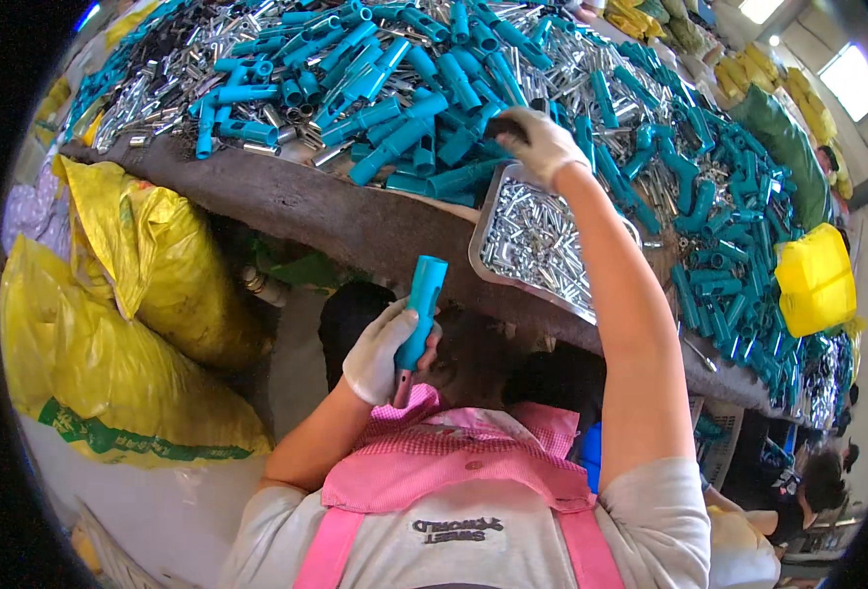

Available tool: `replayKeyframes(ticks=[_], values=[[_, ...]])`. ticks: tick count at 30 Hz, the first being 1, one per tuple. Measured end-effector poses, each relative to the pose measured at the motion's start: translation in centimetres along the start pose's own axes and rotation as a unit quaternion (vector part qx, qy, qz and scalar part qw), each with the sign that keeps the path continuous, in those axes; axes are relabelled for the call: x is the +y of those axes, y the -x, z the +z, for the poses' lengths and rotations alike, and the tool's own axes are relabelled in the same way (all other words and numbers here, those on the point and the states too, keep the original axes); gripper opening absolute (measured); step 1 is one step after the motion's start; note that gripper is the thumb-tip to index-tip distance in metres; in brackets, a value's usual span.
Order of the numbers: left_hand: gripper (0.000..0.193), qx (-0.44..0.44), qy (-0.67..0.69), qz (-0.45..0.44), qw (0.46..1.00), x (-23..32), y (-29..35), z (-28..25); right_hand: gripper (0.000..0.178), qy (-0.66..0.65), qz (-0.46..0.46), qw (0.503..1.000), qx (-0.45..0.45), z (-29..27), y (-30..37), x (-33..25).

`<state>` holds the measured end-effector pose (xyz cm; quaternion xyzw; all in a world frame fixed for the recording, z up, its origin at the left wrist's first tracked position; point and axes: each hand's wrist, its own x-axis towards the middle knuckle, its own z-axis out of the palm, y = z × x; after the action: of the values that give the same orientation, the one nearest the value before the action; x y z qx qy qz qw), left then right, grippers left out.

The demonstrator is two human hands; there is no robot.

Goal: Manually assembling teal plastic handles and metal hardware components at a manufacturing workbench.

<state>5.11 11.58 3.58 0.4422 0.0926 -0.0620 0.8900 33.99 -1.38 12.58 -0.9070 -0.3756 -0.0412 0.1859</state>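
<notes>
My left hand (380,351), in a white glove, is closed around a teal plastic tube (422,312) in front of my chest. The tube stands nearly upright, with a slot near its top and a brownish-pink metal end (402,389) poking out below. My right hand (546,147), also gloved, reaches over the far end of a metal tray (481,250) to the edge of the heap. Its fingers are bent together around a dark patch; whether that is a held piece or soiled fingertips I cannot make out. Small silvery metal pins (537,240) fill the tray.
Teal plastic tubes (385,147) and silvery metal parts (174,93) are heaped across the table, whose brown front edge (257,201) curves before me. Full yellow sacks (110,358) stand at the left. A yellow plastic container (815,280) sits at the right. Another person (816,491) is at far right.
</notes>
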Motion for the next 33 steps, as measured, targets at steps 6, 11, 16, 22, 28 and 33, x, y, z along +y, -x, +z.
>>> replayKeyframes(ticks=[6,11,16,22,28,33], values=[[0.029,-0.033,-0.113,0.057,0.991,1.2,-0.9,-0.4,0.031,-0.601,0.190,0.775,-0.056,-3.0,10.0,-2.4],[0.026,-0.056,-0.443,0.160,0.881,2.1,-2.6,2.3,0.041,-0.509,0.256,0.820,-0.062,-3.9,15.6,-3.3],[0.031,-0.064,-0.548,0.201,0.809,1.4,-2.7,5.6,0.036,-0.489,0.250,0.831,-0.084,-4.6,20.0,-4.1],[0.029,-0.108,-0.542,0.163,0.817,0.8,-2.1,7.0,0.049,-0.697,0.134,0.704,0.039,-1.5,24.9,-3.2],[0.034,-0.133,-0.557,0.204,0.794,-0.8,-1.6,8.9,0.048,-0.786,0.111,0.556,0.245,-0.9,27.1,-3.9],[0.032,-0.156,-0.579,0.207,0.773,-0.1,-2.4,9.6,0.040,-0.377,0.114,0.913,0.109,-4.6,30.6,-0.6]])
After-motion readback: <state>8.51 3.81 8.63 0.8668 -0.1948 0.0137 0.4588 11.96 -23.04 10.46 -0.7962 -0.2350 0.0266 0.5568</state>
